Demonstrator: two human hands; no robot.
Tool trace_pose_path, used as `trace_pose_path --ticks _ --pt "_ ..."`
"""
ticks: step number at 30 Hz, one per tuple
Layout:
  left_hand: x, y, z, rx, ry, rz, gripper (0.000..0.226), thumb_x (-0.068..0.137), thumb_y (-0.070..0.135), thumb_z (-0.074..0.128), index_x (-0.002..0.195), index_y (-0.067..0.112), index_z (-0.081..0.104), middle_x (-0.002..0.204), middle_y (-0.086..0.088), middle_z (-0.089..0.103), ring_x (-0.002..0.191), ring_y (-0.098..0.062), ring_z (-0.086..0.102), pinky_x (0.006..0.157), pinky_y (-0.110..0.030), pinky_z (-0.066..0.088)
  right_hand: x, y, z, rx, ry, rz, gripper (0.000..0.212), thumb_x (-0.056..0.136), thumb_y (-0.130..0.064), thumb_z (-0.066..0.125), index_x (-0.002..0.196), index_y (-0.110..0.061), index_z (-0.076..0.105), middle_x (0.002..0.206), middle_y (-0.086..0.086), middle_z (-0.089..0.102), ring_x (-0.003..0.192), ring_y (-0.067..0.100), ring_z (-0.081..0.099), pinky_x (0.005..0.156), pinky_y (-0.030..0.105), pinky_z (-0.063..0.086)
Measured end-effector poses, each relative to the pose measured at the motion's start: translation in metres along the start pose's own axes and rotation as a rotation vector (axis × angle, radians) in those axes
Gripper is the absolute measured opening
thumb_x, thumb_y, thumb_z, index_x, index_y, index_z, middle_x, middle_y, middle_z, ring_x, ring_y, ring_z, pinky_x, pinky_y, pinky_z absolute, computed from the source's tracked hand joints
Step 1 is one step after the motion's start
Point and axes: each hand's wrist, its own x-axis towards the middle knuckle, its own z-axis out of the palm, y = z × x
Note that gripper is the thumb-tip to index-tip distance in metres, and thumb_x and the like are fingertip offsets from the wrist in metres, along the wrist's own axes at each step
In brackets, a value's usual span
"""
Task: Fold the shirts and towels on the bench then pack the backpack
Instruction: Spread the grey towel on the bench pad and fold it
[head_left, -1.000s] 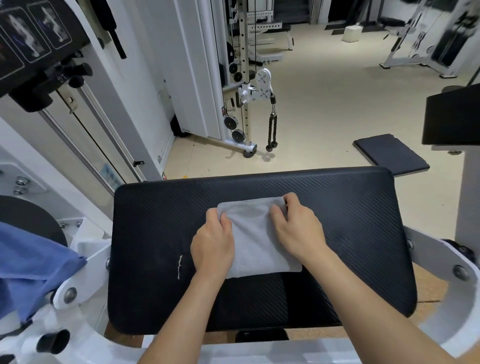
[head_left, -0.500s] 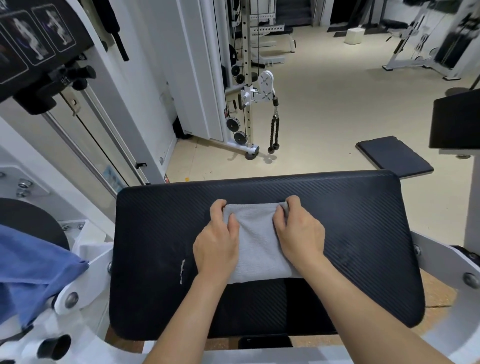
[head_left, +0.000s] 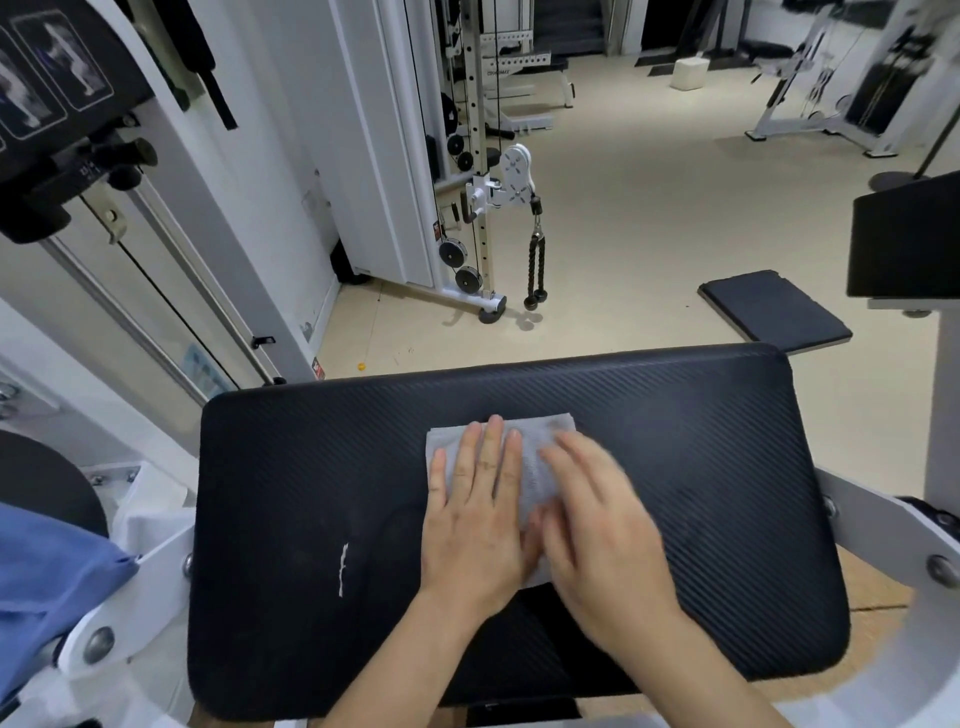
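Left hand (head_left: 478, 514) and right hand (head_left: 597, 525), fingers straight, flat on the grey towel (head_left: 545, 427) on the surface (head_left: 311, 467), likely setting the fold.

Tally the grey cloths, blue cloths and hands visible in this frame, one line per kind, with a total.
Grey towel, folded on the bench pad: 1
Blue cloth, at the left edge: 1
Hands, left hand and right hand, flat on the towel: 2
Total: 4
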Motion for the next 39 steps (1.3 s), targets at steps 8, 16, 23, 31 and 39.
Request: trace_pose_path --ticks 8,16,23,31,39 --pt "-0.009 -0.027 -0.032 -0.342 0.016 0.088 0.050 0.096 0.019 0.037 0.144 0.007 0.042 0.154 -0.007 0.035 0.145 -0.021 0.028 0.119 -0.039 0.023 -0.031 0.034 0.029 -0.301 -0.346 -0.118 0.059 0.103 -0.045 0.024 0.154 -0.016 0.022 0.162 0.002 0.017 0.149 0.013 0.016 0.113 0.036 0.024" --pt "-0.070 -0.029 -0.015 -0.318 -0.044 0.210 0.056 0.085 0.033 0.070 0.137 0.018 0.054 0.148 0.006 0.044 0.141 -0.010 0.034 0.113 -0.032 0.035 -0.026 0.020 0.019 -0.303 -0.369 -0.080 0.060 0.099 -0.045 0.034 0.152 -0.017 0.029 0.160 0.002 0.023 0.147 0.015 0.022 0.108 0.041 0.030" --pt "-0.061 -0.027 -0.009 -0.321 0.064 0.183 0.046 0.084 0.008 0.069 0.129 0.016 0.062 0.137 0.005 0.057 0.132 -0.011 0.047 0.110 -0.030 0.036 -0.047 0.025 0.003 -0.354 -0.444 -0.239 0.075 0.071 -0.044 0.074 0.138 -0.018 0.050 0.150 0.004 0.042 0.137 0.019 0.041 0.093 0.043 0.039" --pt "-0.042 -0.032 -0.057 -0.545 -0.225 0.013 0.041 0.094 0.022 0.058 0.133 0.035 0.056 0.127 0.019 0.061 0.119 0.002 0.053 0.101 -0.013 0.038 -0.005 0.008 -0.010 -0.394 -0.411 -0.269 0.043 0.073 -0.018 0.074 0.114 -0.025 0.067 0.114 -0.007 0.066 0.096 0.019 0.063 0.067 0.035 0.043" --pt "-0.126 0.002 -0.055 -0.588 -0.466 0.151 0.052 0.085 0.057 0.050 0.133 0.037 0.050 0.139 0.029 0.037 0.128 0.009 0.023 0.103 -0.010 0.027 -0.088 0.016 -0.043 -0.255 -0.850 -0.076 0.049 0.075 -0.034 0.031 0.118 -0.033 0.053 0.116 -0.014 0.063 0.107 0.010 0.060 0.077 0.032 0.026"
